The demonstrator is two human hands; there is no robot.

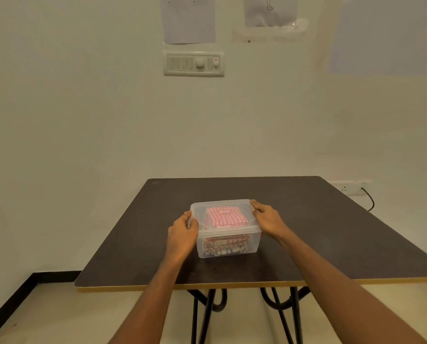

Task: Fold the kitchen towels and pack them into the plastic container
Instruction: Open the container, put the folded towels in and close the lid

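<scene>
A clear plastic container [253, 240] with its lid [200, 207] on stands in the middle of a dark table [319, 232]. Folded red-and-white checked kitchen towels [227, 217] fill it and show through the lid and the front wall. My left hand [184, 230] grips the container's left side, fingers curled over the lid's edge. On the right side, my right hand [268, 218] holds the lid's far right corner, fingers on the rim.
The table stands against a white wall, with black metal legs [207, 316] below its front edge. A switch panel [194, 63] and papers hang on the wall. A socket with a black cable [370, 199] sits at the right, behind the table.
</scene>
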